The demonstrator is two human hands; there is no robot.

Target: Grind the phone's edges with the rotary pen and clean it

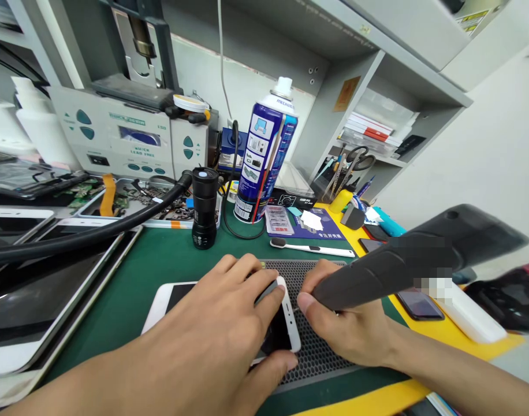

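The left hand point(221, 318) lies palm down over the white phone point(276, 335), partly spread, thumb and fingers gripping around its right end. The right hand point(355, 329) is closed on a dark handle point(398, 266), pinching its lower end just beside the phone (the tip is hidden, so I cannot tell whether it touches anything). The work looks to be at an early point: the phone seems whole, face up, with no part visibly lifted off it; anything left to do there does not show. The phone rests near the middle, its right end over the perforated mat point(320, 358). Farther off lie a toothbrush point(312, 248), an upright torch point(204, 208) and a spray can point(267, 156); far left, a parts tray point(189, 224) sits before the station point(121, 138).
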